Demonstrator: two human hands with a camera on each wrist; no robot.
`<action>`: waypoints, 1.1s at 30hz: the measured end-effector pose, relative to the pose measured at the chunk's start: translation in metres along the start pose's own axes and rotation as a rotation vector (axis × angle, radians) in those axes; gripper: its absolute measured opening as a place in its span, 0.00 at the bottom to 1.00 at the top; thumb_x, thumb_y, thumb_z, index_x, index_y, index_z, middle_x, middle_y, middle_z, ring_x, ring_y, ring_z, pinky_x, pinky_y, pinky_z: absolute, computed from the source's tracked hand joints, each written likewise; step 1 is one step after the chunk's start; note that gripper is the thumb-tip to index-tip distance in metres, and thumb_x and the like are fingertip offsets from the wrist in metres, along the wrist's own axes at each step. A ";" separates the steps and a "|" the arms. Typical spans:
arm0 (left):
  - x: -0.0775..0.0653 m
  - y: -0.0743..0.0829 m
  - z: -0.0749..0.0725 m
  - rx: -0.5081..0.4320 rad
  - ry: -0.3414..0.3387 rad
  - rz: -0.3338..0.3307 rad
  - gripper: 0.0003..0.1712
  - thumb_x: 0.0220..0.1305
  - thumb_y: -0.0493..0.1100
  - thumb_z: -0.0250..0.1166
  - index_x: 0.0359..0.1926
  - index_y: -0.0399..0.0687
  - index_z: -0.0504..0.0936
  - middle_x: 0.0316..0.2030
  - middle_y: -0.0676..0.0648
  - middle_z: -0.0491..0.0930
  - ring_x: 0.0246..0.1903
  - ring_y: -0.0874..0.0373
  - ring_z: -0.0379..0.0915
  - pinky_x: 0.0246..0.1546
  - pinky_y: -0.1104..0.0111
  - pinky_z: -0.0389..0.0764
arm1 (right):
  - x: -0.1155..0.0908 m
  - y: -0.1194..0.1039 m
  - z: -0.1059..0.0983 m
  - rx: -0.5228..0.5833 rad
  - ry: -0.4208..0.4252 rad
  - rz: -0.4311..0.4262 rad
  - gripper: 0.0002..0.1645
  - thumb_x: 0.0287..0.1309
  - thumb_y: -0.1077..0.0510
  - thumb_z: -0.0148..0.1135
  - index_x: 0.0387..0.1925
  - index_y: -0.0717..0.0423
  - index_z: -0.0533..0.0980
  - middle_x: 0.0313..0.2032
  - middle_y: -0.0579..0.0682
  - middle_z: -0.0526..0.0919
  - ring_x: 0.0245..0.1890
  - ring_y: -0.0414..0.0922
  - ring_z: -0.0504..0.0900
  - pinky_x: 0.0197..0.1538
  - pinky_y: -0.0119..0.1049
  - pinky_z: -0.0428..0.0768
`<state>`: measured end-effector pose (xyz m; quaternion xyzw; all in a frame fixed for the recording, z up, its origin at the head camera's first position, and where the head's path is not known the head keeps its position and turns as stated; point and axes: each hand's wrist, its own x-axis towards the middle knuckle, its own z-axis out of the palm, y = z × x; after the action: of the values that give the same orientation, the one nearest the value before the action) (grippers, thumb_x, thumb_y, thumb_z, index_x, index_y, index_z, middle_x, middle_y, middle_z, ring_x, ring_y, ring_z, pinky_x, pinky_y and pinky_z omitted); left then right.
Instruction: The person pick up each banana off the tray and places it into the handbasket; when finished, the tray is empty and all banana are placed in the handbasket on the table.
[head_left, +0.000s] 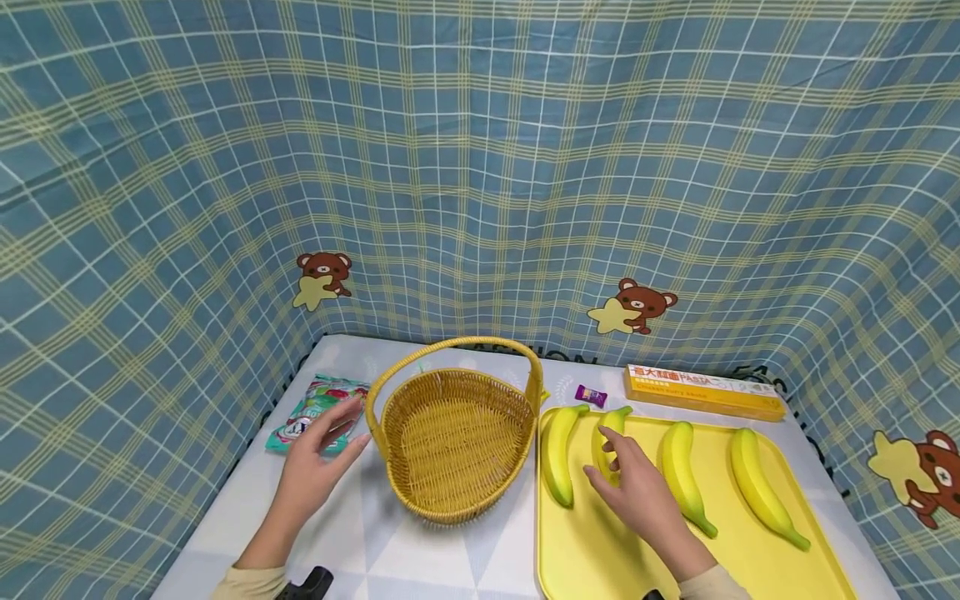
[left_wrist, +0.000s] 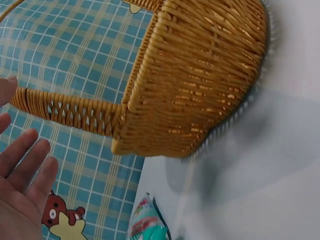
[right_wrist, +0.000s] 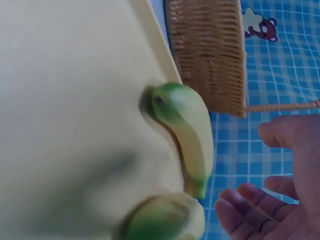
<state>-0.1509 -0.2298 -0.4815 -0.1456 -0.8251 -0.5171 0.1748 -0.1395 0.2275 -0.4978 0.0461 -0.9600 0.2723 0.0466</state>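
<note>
A wicker basket with a tall arched handle stands in the middle of the table. Just left of it, my left hand hovers with fingers spread, near the handle's base and holding nothing. My right hand hangs above the yellow tray, its fingers loosely bent and apart from anything. Beneath those fingers lies a banana, partly hidden by the hand. Another banana rests at the tray's left edge, beside the basket. Two more, a banana and a banana, lie to the right.
Behind my left hand lies a green snack bag. At the back are a small purple wrapped candy and a long pasta box. A plaid curtain encloses the table's back and sides.
</note>
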 end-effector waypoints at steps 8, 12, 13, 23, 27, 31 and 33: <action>0.006 0.007 0.007 -0.051 0.025 -0.035 0.29 0.71 0.39 0.66 0.71 0.54 0.73 0.62 0.47 0.78 0.57 0.69 0.76 0.55 0.77 0.78 | 0.006 -0.008 0.027 0.099 -0.026 0.034 0.43 0.63 0.51 0.72 0.73 0.58 0.64 0.54 0.54 0.78 0.41 0.44 0.79 0.40 0.39 0.80; 0.008 0.008 0.011 -0.045 0.039 -0.027 0.29 0.71 0.38 0.66 0.71 0.54 0.73 0.61 0.45 0.78 0.56 0.68 0.77 0.54 0.77 0.79 | 0.009 -0.010 0.038 0.120 -0.021 0.031 0.44 0.62 0.51 0.72 0.73 0.60 0.64 0.55 0.57 0.78 0.40 0.44 0.80 0.41 0.41 0.81; 0.009 0.008 0.012 -0.046 0.039 -0.021 0.30 0.71 0.38 0.65 0.72 0.54 0.73 0.61 0.44 0.79 0.56 0.69 0.77 0.53 0.77 0.79 | 0.010 -0.010 0.041 0.122 -0.023 0.033 0.44 0.62 0.51 0.73 0.73 0.60 0.64 0.55 0.57 0.78 0.40 0.44 0.80 0.41 0.42 0.81; 0.015 0.015 0.016 -0.012 0.077 0.107 0.33 0.68 0.26 0.63 0.72 0.42 0.71 0.57 0.35 0.81 0.56 0.66 0.78 0.55 0.79 0.78 | 0.022 -0.015 0.062 0.129 -0.035 0.065 0.47 0.62 0.46 0.72 0.76 0.53 0.62 0.50 0.57 0.75 0.34 0.42 0.72 0.39 0.40 0.75; 0.017 0.035 0.015 -0.025 0.076 0.131 0.31 0.68 0.24 0.62 0.71 0.38 0.72 0.55 0.33 0.82 0.55 0.64 0.79 0.54 0.80 0.78 | 0.024 -0.015 0.065 0.122 -0.037 0.053 0.48 0.62 0.47 0.72 0.77 0.55 0.62 0.45 0.55 0.75 0.31 0.41 0.70 0.35 0.38 0.73; 0.019 0.044 0.016 -0.011 0.081 0.122 0.31 0.69 0.25 0.62 0.71 0.42 0.73 0.53 0.38 0.84 0.53 0.69 0.79 0.52 0.81 0.78 | 0.024 -0.013 0.067 0.101 -0.030 0.041 0.47 0.62 0.47 0.72 0.76 0.56 0.63 0.45 0.55 0.77 0.33 0.42 0.72 0.38 0.41 0.76; 0.020 0.039 0.017 -0.001 0.086 0.102 0.30 0.69 0.27 0.63 0.70 0.44 0.74 0.52 0.41 0.85 0.52 0.72 0.78 0.51 0.82 0.78 | 0.025 -0.011 0.068 0.094 -0.028 0.035 0.47 0.62 0.46 0.72 0.76 0.56 0.63 0.45 0.55 0.79 0.35 0.44 0.74 0.41 0.44 0.78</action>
<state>-0.1550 -0.1966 -0.4488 -0.1649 -0.8080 -0.5139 0.2362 -0.1671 0.1805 -0.5468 0.0354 -0.9474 0.3170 0.0261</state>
